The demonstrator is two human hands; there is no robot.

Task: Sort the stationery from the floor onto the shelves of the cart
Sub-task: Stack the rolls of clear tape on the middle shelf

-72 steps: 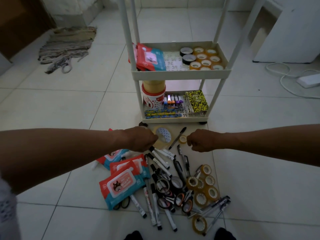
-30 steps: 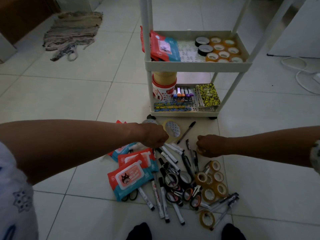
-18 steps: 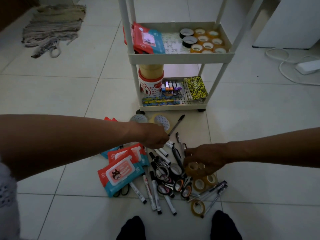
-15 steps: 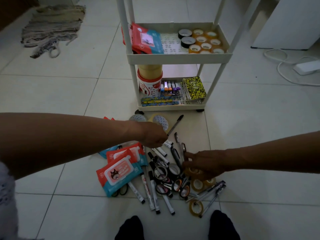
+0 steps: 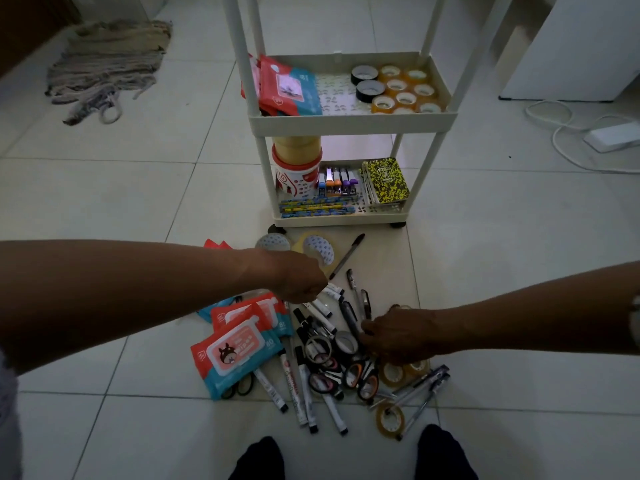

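A person looks down at a tiled floor (image 5: 104, 202) where stationery lies in a heap below a white cart (image 5: 349, 123). The left hand (image 5: 301, 280) reaches in from nine o'clock and hangs above the top of the heap with its fingers curled under; whether they hold anything cannot be told. The right hand (image 5: 398, 336) reaches in from three o'clock and lies palm down on the heap, fingers spread low over tape rolls (image 5: 394, 374) at its five o'clock; whether it grips one cannot be told. In the heap, wipes packs (image 5: 235, 355) lie at eight o'clock of the left hand, markers (image 5: 304, 386) fan toward six o'clock, scissors (image 5: 349, 375) sit in the middle, and pens (image 5: 422, 389) lie at the heap's four o'clock edge beside a lone tape roll (image 5: 389, 419). A black pen (image 5: 348, 254) lies tilted at the heap's twelve o'clock, beside two round pads (image 5: 320, 249) just in front of the cart. The cart's upper shelf holds more wipes packs at its left and black and clear tape rolls at its right. The lower shelf holds a tub (image 5: 298, 168) at left, small staplers (image 5: 337, 183) in the middle, pencils (image 5: 317, 207) along the front, and notebooks (image 5: 386, 180) at right. A rag (image 5: 110, 67) lies at ten o'clock, a cable and power strip (image 5: 609, 136) at two o'clock. Two dark feet (image 5: 259, 459) show at six o'clock.
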